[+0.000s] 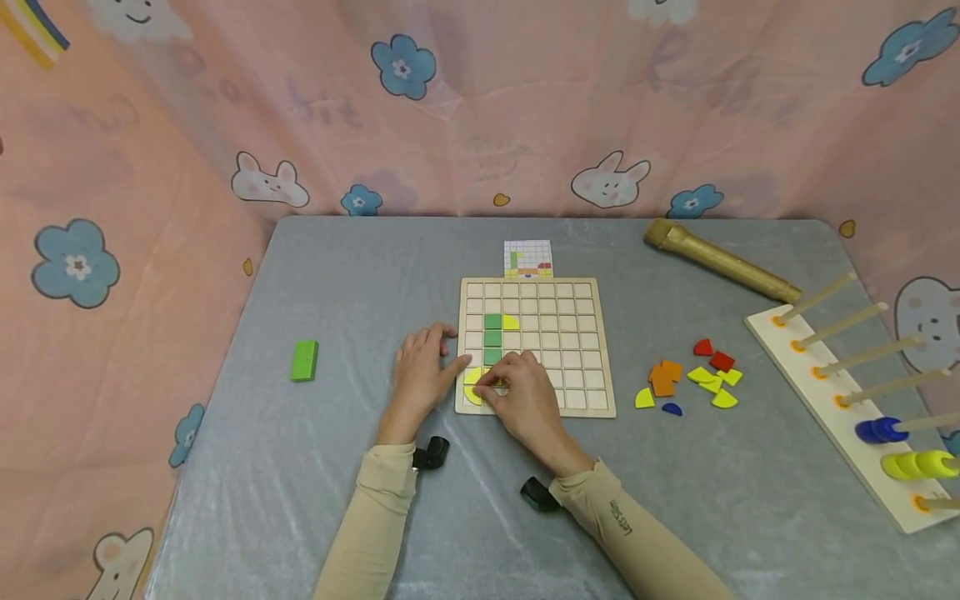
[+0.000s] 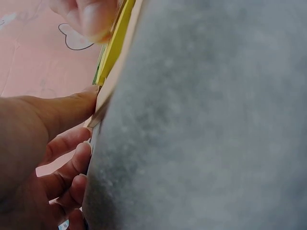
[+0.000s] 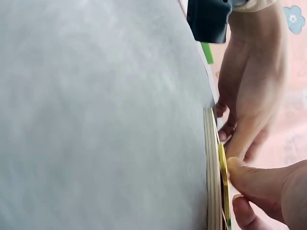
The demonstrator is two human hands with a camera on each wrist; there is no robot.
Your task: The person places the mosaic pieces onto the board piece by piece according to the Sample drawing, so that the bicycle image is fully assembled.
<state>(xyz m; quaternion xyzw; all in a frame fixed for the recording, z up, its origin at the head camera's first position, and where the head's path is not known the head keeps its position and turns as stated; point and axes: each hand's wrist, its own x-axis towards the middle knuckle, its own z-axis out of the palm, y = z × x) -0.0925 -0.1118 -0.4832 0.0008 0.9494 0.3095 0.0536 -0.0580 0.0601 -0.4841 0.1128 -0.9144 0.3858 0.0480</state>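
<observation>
A wooden grid board [image 1: 577, 358] lies on the table. Green squares [image 1: 492, 338] form a column on it, beside a yellow quarter-circle piece [image 1: 511, 322]. More yellow pieces [image 1: 472, 377] are at its lower left. My right hand [image 1: 528, 404] is over that corner, thumb and forefinger pinching a yellow piece [image 3: 222, 160] at the board surface; part of that piece is hidden by the fingers. My left hand [image 1: 420, 375] is at the board's left edge, its thumb [image 2: 72, 110] resting on the rim and the other fingers extended beside it.
A pattern card [image 1: 528, 258] sits behind the board. Loose orange [image 1: 663, 379], yellow [image 1: 724, 400], red [image 1: 722, 361] and blue [image 1: 672, 409] pieces lie to the right. Beyond are a peg stand [image 1: 832, 417] and a gold tube [image 1: 723, 260]. A green block [image 1: 304, 361] lies left.
</observation>
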